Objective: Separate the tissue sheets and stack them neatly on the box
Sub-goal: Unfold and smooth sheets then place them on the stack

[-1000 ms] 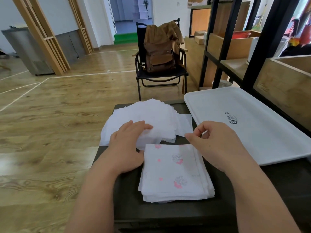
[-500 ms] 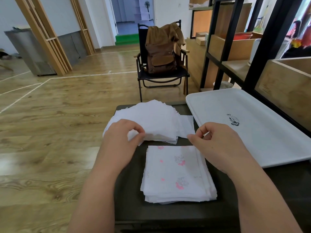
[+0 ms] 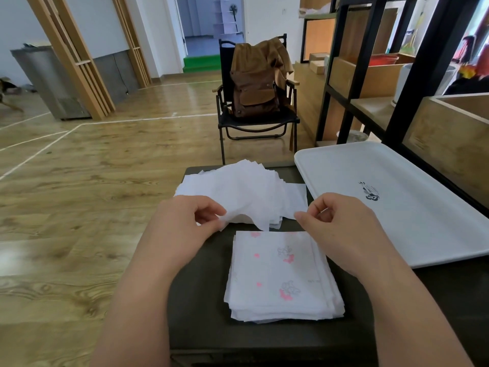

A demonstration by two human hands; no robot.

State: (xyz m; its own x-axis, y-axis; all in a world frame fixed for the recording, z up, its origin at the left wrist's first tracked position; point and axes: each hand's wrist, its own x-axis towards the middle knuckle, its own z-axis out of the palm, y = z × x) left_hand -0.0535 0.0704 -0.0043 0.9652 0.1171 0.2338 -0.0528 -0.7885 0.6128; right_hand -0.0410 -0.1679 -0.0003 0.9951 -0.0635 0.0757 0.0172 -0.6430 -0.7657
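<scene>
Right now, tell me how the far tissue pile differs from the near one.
The far pile is fanned and plain white; the near pile is squared and shows pink prints. The left hand pinches a sheet lifted off the far pile; no hand touches the near pile. Both lie on the dark box.

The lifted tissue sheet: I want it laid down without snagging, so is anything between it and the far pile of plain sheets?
Nothing visible. The left hand pinches the lifted sheet directly over the far pile; the right hand stays beside it.
</scene>
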